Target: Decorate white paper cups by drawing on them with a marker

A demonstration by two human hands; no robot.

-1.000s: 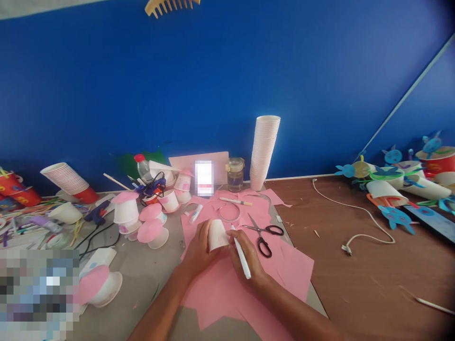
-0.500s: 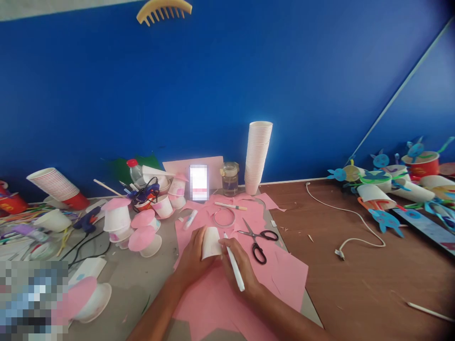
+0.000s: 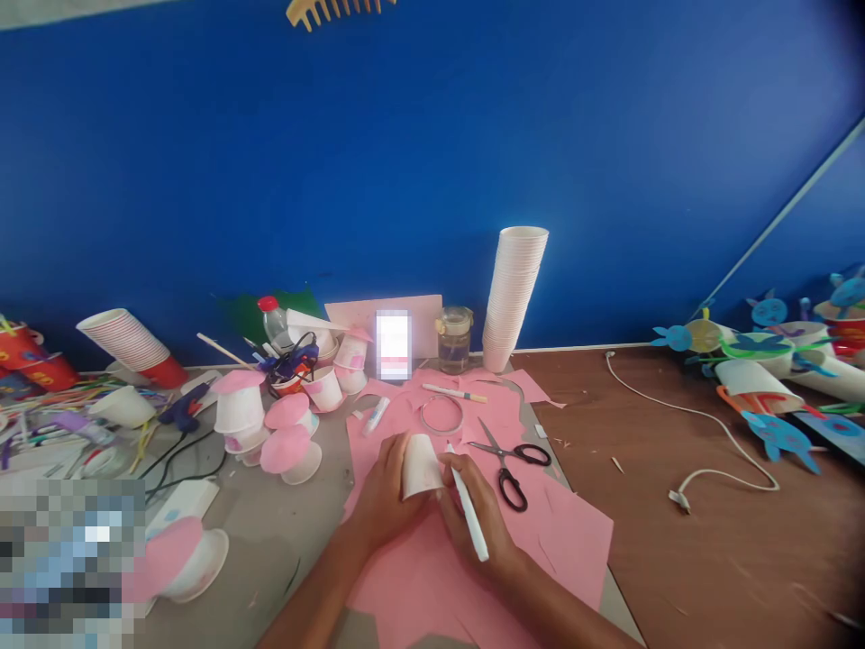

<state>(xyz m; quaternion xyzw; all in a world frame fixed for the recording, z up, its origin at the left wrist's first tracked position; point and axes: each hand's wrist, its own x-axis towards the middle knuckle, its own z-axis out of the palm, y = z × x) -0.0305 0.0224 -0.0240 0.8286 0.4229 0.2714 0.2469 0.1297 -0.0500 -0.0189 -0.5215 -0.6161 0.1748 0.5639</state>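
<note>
My left hand (image 3: 382, 496) is wrapped round a small white paper cup (image 3: 420, 464) standing upside down on pink paper sheets (image 3: 541, 541). My right hand (image 3: 477, 518) grips a white marker pen (image 3: 469, 514), its tip touching the cup's right side near the rim. Black-handled scissors (image 3: 506, 460) lie open just right of my hands. A thin ring (image 3: 442, 415) and a second pen (image 3: 454, 392) rest on the pink paper behind the cup.
A tall stack of white cups (image 3: 514, 297) and a glass jar (image 3: 454, 340) stand by the blue wall. Pink-topped cups (image 3: 287, 442), a glue gun (image 3: 182, 407) and red cups (image 3: 132, 347) crowd the left. A white cable (image 3: 703, 433) and blue paper crafts (image 3: 770, 379) lie right.
Both hands keep the same hold on the cup and pen. Only the camera view has shifted slightly.
</note>
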